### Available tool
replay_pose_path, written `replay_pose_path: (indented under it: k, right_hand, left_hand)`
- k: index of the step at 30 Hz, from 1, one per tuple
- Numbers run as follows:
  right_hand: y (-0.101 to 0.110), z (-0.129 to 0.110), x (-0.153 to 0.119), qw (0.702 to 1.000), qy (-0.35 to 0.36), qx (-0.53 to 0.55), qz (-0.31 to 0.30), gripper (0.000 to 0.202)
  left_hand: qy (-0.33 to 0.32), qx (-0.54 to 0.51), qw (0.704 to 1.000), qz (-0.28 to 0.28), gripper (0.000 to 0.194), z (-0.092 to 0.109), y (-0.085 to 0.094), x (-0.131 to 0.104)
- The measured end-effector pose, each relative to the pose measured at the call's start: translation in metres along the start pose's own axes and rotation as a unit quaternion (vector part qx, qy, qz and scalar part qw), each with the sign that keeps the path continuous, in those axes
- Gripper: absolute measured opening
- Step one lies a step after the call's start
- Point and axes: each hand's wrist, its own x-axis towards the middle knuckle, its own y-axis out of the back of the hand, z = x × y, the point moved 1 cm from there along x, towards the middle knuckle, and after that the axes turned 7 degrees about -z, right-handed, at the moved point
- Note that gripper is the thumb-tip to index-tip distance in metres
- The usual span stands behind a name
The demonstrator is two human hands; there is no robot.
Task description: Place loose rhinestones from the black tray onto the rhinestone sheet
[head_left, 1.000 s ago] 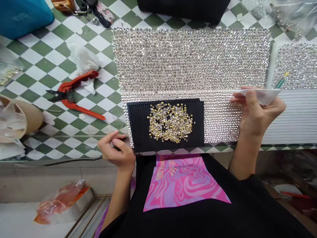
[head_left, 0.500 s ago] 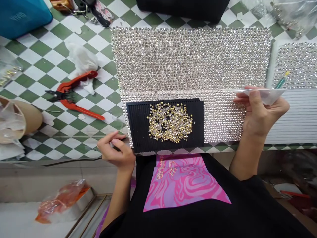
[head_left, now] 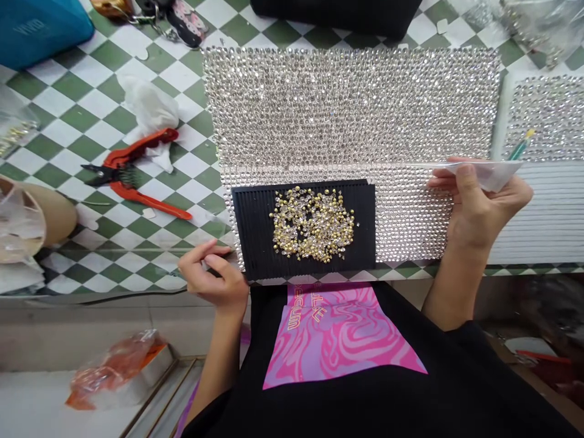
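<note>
A sheet of rhinestones [head_left: 351, 103] in tight rows covers the middle of the table. My right hand [head_left: 479, 207] pinches a piece of clear plastic film [head_left: 493, 173], whose straight edge runs left across the rhinestones. A green stick with a yellow tip [head_left: 521, 146] pokes out behind that hand; whether I grip it is hidden. On the sheet's near left part lies a black ridged tray [head_left: 258, 237] with a heap of loose gold-backed rhinestones [head_left: 314, 225]. My left hand [head_left: 214, 277] rests at the tray's left corner, fingers curled; I cannot make out what they hold.
Red-handled cutters [head_left: 121, 173] lie at left beside crumpled white tissue [head_left: 150, 106]. A round tan container [head_left: 57, 213] stands at the far left. A black object [head_left: 337, 15] and a blue case [head_left: 43, 30] sit at the back. More rhinestones on a white ridged board [head_left: 533, 213] lie at right.
Almost nothing differs. The whole view has shifted very slightly; both hands keep their places and grips.
</note>
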Motion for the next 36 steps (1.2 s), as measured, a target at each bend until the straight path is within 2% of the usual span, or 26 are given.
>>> replay_pose_path:
  k: [5,10,16,22,30,36]
  right_hand:
    - [-0.0003,0.0001,-0.0008,1.0,0.007,0.008,0.009,0.015]
    - [0.002,0.0009,-0.0011,0.999,0.003,0.015,0.029,0.015]
    - [0.0018,-0.0004,-0.0013,1.0,0.001,0.015,0.027,0.016]
    - [0.0006,-0.002,-0.0022,0.999,-0.002,0.002,0.032,0.016]
    - [0.004,-0.0067,-0.0018,0.998,0.018,-0.011,0.06,0.012]
    - [0.0037,-0.0022,-0.002,0.999,0.009,0.008,0.049,0.012]
  left_hand:
    - [-0.037,-0.01,0.999,0.009,0.022,-0.0009,-0.0004,-0.0005]
    - [-0.019,-0.001,1.0,0.007,0.024,-0.0039,-0.0008,-0.0011]
    - [0.003,0.006,1.0,0.001,0.025,-0.0022,0.0002,-0.0008]
    - [0.005,0.009,1.0,-0.014,0.023,-0.0014,0.0011,-0.0017]
    - [-0.013,0.003,1.0,-0.006,0.023,0.0008,0.0007,-0.0005]
    - [0.005,0.01,1.0,-0.011,0.027,-0.0011,0.0,-0.0001]
